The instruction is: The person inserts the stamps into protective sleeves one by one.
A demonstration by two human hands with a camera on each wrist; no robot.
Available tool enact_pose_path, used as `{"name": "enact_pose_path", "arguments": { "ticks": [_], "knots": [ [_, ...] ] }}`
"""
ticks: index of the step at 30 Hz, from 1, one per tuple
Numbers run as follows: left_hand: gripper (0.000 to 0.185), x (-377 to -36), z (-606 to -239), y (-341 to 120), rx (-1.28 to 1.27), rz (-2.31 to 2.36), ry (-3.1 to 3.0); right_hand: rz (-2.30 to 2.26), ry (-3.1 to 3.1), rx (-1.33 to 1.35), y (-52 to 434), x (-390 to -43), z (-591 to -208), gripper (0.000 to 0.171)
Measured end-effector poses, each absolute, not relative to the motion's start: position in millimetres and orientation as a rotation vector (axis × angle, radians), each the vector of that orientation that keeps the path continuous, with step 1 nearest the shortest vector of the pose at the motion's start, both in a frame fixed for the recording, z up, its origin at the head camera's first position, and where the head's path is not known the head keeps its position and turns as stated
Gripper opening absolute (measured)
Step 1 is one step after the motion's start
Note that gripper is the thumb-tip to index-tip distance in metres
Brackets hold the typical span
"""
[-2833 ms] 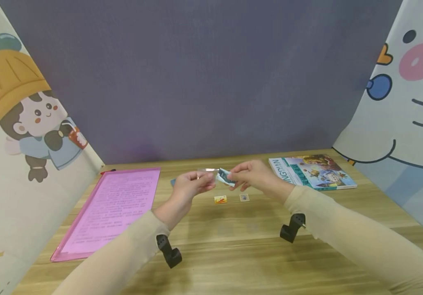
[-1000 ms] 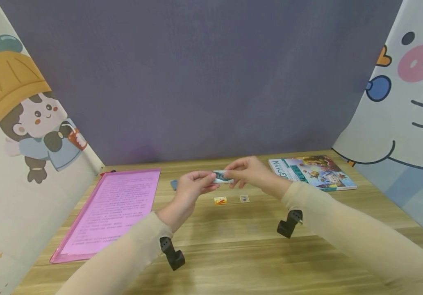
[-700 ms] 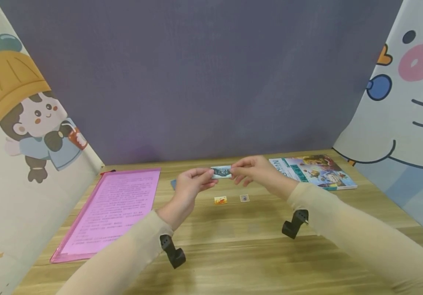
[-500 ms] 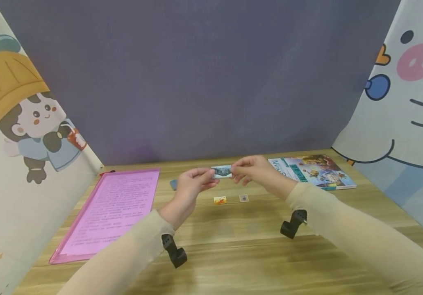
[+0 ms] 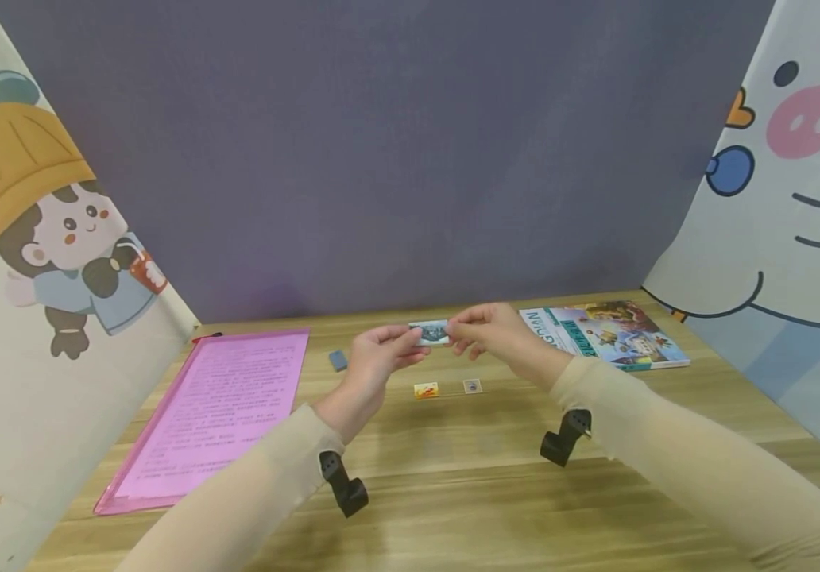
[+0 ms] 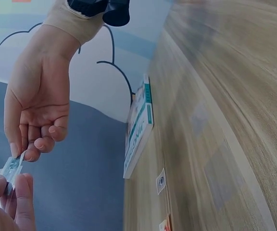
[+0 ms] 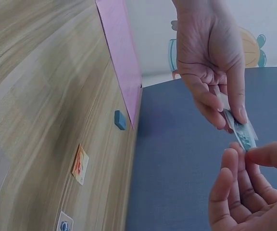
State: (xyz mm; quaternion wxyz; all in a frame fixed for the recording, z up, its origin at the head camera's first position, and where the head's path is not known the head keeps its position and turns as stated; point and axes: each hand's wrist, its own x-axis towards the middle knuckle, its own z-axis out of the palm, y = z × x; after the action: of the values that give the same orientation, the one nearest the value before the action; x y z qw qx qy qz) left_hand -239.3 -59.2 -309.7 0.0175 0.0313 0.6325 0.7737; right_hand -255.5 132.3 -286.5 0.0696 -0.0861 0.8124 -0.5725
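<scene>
Both hands hold one small printed card (image 5: 430, 332) in the air above the middle of the wooden table (image 5: 453, 492). My left hand (image 5: 380, 349) pinches its left end between thumb and fingers; my right hand (image 5: 477, 330) pinches its right end. The left wrist view shows the card (image 6: 11, 168) edge-on between both hands, and the right wrist view shows the card (image 7: 239, 130) the same way. Below the hands on the table lie a small orange sticker (image 5: 426, 390) and a small blue-and-white sticker (image 5: 472, 386).
A pink sheet in a folder (image 5: 220, 405) lies at the left. A small blue eraser-like block (image 5: 338, 360) sits near it. A picture book (image 5: 606, 334) lies at the back right. Cartoon panels stand at both sides and a grey wall behind.
The card was first tilted and held mostly by my right hand; now it is level and slightly higher, pinched at both ends. The things on the table have not moved.
</scene>
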Motion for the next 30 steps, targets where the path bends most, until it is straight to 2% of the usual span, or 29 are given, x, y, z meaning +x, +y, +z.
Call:
{"name": "enact_pose_path", "arguments": {
  "ticks": [18,30],
  "knots": [
    [0.018,-242.5,-312.9,-54.8,0.086,2.372,1.988,-1.701,2.494,-0.262,128.7,-255.7,-290.1,0.030],
    [0.024,-241.4,-310.6,-53.9,0.099,2.353,1.990,-1.707,2.464,-0.338,127.4,-256.3,-290.4,0.029]
  ]
}}
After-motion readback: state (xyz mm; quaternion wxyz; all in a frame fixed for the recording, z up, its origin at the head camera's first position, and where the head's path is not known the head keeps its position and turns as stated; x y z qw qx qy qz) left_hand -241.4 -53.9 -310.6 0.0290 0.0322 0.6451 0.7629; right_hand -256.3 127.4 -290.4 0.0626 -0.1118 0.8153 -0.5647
